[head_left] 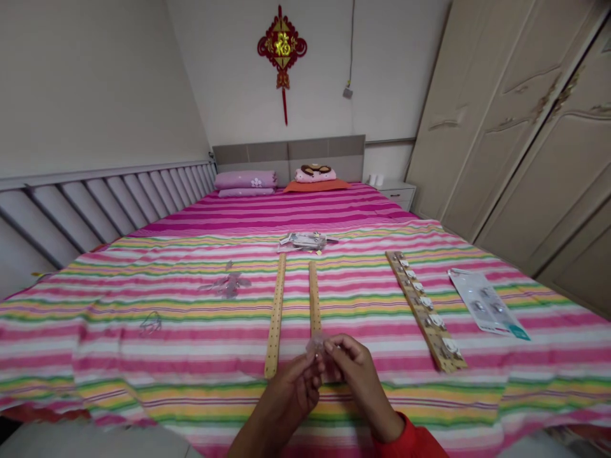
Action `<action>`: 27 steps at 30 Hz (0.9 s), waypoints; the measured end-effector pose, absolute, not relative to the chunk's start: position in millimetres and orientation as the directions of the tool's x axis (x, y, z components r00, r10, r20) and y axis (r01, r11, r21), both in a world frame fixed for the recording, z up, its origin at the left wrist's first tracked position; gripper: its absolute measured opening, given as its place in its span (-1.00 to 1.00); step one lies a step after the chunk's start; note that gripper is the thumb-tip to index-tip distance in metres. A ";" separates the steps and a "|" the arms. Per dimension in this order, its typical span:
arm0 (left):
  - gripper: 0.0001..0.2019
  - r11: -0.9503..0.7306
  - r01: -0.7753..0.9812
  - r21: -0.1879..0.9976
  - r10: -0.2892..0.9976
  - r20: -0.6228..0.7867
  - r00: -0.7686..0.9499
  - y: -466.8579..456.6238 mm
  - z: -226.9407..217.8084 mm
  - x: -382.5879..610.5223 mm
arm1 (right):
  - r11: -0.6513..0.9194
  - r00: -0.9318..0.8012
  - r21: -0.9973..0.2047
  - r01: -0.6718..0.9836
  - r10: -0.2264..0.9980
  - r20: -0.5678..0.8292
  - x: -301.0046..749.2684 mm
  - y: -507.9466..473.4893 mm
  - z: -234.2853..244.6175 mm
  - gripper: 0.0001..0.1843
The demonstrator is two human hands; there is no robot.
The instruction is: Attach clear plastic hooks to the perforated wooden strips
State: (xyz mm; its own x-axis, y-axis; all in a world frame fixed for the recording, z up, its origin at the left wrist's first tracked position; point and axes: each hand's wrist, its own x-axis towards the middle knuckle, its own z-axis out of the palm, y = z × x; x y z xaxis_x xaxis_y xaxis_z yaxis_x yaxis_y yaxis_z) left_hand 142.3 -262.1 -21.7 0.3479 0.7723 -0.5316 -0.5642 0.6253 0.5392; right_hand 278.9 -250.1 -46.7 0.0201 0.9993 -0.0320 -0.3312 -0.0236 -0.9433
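Observation:
Close together at the near side of the bed, my left hand (296, 385) and my right hand (356, 369) pinch a small clear plastic piece (316, 344) between their fingertips. What may be inside it is too small to make out. Just beyond my fingers lies a narrow wooden strip (314, 296), its near end partly hidden by my hands. To its left is a longer wooden strip (274, 318) with rows of holes. At the right, a third strip (413, 299) carries a line of white and metal fittings (426, 303).
A clear blister pack (487, 304) with metal pieces lies at the right. Further off sits a plastic bag of parts (305, 241). Scraps of clear plastic (229, 284) and a thin wire-like loop (151, 323) rest on the striped sheet (191, 375) at left.

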 end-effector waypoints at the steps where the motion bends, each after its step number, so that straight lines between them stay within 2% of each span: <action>1: -0.84 0.617 -0.537 0.576 0.780 -0.538 0.319 -262.0 -22.6 141.4 | -0.017 0.024 -0.940 -0.341 0.999 -0.027 278.6 -250.1 -47.9 -0.59; 4: -0.69 0.533 -0.423 0.733 0.845 -0.487 0.221 -261.6 -24.9 139.1 | -0.015 0.050 -0.922 -0.386 0.998 -0.038 277.3 -250.8 -51.3 -0.61; 8: -0.60 0.242 -0.213 0.946 0.969 -0.227 0.093 -263.0 -31.8 138.7 | -0.071 0.015 -0.829 -0.555 0.995 -0.095 273.2 -252.5 -54.7 -0.68; 11: -0.64 0.073 -0.158 0.985 0.997 -0.077 -0.019 -265.1 -37.4 141.6 | -0.151 -0.067 -0.659 -0.737 0.986 -0.152 266.1 -254.4 -57.5 -0.75; 14: -0.67 0.036 -0.143 0.989 0.998 -0.045 -0.055 -267.7 -37.3 145.4 | -0.205 -0.121 -0.499 -0.842 0.973 -0.197 256.6 -257.8 -61.9 -0.77; 17: -0.73 -0.003 -0.098 0.995 0.996 -0.006 -0.088 -269.9 -31.6 147.5 | -0.240 -0.148 -0.440 -0.866 0.961 -0.233 248.5 -262.3 -66.7 -0.78; 20: -0.77 -0.052 -0.052 0.997 0.995 0.047 -0.089 -270.0 -25.2 145.6 | -0.230 -0.151 -0.470 -0.852 0.968 -0.201 245.6 -265.4 -70.1 -0.79; 22: -0.77 -0.092 0.006 0.996 0.994 0.092 -0.052 -268.4 -21.1 141.6 | -0.210 -0.143 -0.537 -0.817 0.976 -0.164 247.8 -265.6 -71.7 -0.80; 25: -0.81 -0.224 0.192 0.956 0.973 0.230 -0.012 -264.4 -13.1 131.7 | -0.176 -0.103 -0.732 -0.659 0.984 -0.144 257.7 -263.4 -72.5 -0.72; 27: -0.87 -0.376 0.372 0.849 0.920 0.389 0.041 -261.2 -6.5 124.2 | -0.104 0.003 -0.849 -0.518 0.992 -0.124 267.5 -261.3 -70.4 -0.63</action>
